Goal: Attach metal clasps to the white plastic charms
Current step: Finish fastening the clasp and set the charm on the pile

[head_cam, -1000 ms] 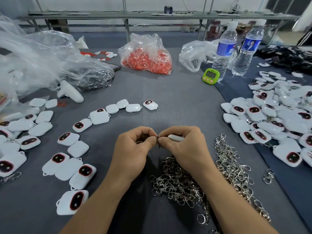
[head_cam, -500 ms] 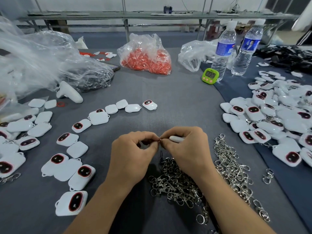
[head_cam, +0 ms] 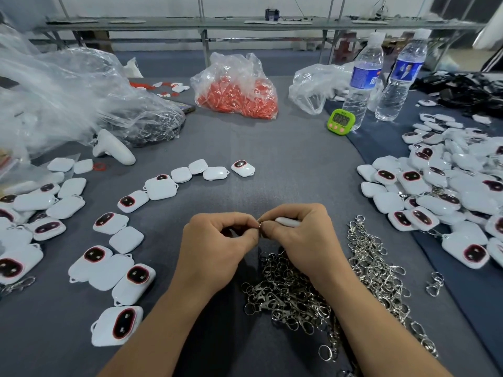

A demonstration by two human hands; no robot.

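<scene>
L hand (head_cam: 217, 246) & R hand (head_cam: 302, 240) meet fingertip-to-fingertip, both pinching a metal ring (head_cam: 260, 225), R also gripping white charm (head_cam: 285, 221), above clasp pile (head_cam: 288, 292) on tabletop (head_cam: 272, 164).

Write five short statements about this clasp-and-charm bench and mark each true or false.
1. The left hand and right hand pinch a small metal ring between them. True.
2. The right hand also holds a white charm. True.
3. The green timer lies among the charms on the left. False: it stands on the right, by the water bottles.
4. The water bottles lie on their sides. False: both stand upright.
5. The clasp pile sits beyond the bag of red parts. False: it lies near the person, under the wrists.
</scene>
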